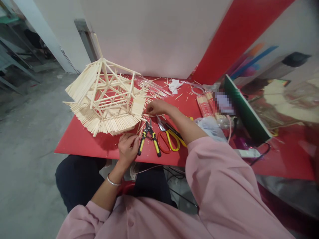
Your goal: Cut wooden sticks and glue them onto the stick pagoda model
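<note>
A pagoda-like model of thin wooden sticks stands on the left of the red table, with an open frame above and a stick-covered skirt below. My left hand is closed in a pinch at the table's front edge, with a thin wooden stick at its fingertips. My right hand bends down among loose sticks just right of the model; its fingers are curled together, and whatever they hold is hidden. Between my hands lie yellow-and-black wire cutters, jaws pointing away. Beside them are scissors with red and yellow handles.
Loose sticks and clear wrappers lie behind my right hand, near a crumpled white tissue. Packs of sticks, a plastic bag and a green board stand at right. A wall borders the table's back.
</note>
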Available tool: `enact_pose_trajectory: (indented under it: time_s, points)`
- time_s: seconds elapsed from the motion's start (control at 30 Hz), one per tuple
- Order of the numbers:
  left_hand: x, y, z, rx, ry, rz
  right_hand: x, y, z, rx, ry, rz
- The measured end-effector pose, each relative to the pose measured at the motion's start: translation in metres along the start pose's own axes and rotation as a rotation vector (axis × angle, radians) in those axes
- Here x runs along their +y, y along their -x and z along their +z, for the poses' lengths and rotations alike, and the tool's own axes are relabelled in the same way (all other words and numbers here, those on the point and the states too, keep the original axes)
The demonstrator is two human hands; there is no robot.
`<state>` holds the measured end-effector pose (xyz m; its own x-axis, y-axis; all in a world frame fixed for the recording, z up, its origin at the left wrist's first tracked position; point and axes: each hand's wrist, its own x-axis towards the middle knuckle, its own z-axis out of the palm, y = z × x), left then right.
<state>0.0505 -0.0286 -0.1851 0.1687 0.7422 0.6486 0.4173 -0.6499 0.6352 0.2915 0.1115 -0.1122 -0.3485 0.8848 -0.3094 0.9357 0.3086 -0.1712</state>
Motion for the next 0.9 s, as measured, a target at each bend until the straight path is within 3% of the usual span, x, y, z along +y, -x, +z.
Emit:
enact_pose_trajectory:
  time_s: [0.4,0.53,0.63,0.67,0.7,0.77,0.9]
  points:
    - [-0.002,-0.002,0.001,0.010,-0.030,0.010,-0.037,-0.002,-0.004,-0.056,0.254,0.053]
    - [0.001,-0.001,0.004,0.083,-0.007,0.066,-0.041,0.043,-0.024,-0.006,0.328,0.152]
    - [0.024,0.004,-0.001,0.093,0.090,0.051,-0.043,0.098,-0.038,0.073,0.364,0.173]
    - [0.035,0.004,-0.005,0.093,0.157,0.010,-0.046,0.116,-0.042,0.132,0.355,0.146]
    - [0.048,0.002,-0.012,0.082,0.239,-0.044,-0.051,0.131,-0.046,0.270,0.245,0.091]
    - [0.072,-0.007,-0.030,0.078,0.419,-0.152,-0.068,0.155,-0.053,0.430,0.106,-0.106]
    - [0.096,-0.042,-0.080,0.170,0.599,-0.228,-0.123,0.168,-0.069,0.548,0.174,-0.441]
